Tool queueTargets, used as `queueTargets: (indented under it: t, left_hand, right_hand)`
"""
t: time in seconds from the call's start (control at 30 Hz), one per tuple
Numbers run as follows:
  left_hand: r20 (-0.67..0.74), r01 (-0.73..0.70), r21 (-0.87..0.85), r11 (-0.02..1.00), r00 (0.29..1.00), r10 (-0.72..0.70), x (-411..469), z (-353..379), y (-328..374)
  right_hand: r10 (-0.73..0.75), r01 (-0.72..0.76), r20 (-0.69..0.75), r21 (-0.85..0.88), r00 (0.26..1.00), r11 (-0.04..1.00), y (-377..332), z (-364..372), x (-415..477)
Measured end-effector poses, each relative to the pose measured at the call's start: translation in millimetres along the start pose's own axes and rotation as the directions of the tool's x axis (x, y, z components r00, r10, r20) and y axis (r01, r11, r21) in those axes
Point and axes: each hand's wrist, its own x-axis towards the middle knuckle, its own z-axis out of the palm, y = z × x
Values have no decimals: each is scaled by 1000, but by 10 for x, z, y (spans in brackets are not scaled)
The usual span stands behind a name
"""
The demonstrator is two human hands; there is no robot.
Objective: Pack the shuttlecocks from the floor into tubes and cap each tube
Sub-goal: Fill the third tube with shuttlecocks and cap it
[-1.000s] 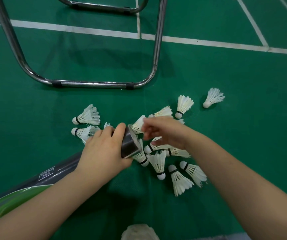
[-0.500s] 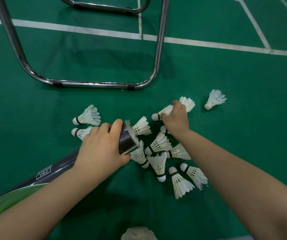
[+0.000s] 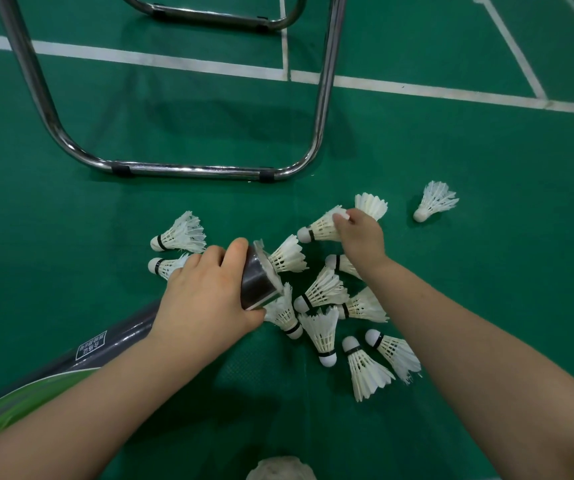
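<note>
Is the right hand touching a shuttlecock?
Touching. In the head view the right hand has its fingers curled over the feathers of one shuttlecock, with no gap between them.

No text can be read for certain; the only printing in view is a white-outlined box of small white characters (image 3: 91, 345) on the long, glossy dark grey tube with a green band (image 3: 129, 336), lying at the lower left. Its characters are too small and blurred to make out.
</note>
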Motion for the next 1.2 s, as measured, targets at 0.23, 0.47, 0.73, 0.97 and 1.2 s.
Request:
queueTargets:
  t: [0.23,0.47,0.73,0.97,1.2]
  left_hand:
    - [-9,7,-22,1000,1000,-8,0,-31,-11]
    - [4,-7,-15,1000,1000,7,-29,-39,23]
    - [-8,7,-16,1000,1000,-7,-20,-67,-4]
    - [79,-70,29,997,995,68,-86,18,-11]
    - [84,-5,-35,999,996,8,11,-4,-72]
  right_hand:
    - [-89,106,-60,371,994,923,-220,-147,-514]
    - [-249,208,37,444,968,872,-396,-83,-872]
    - [-269,-43,702,393,659,918,-604,-94,-1124]
    - [-215,122,930,186,298,975,-803,-39,-1047]
    - [-310,1,507,521,804,854,-525,149,-1009]
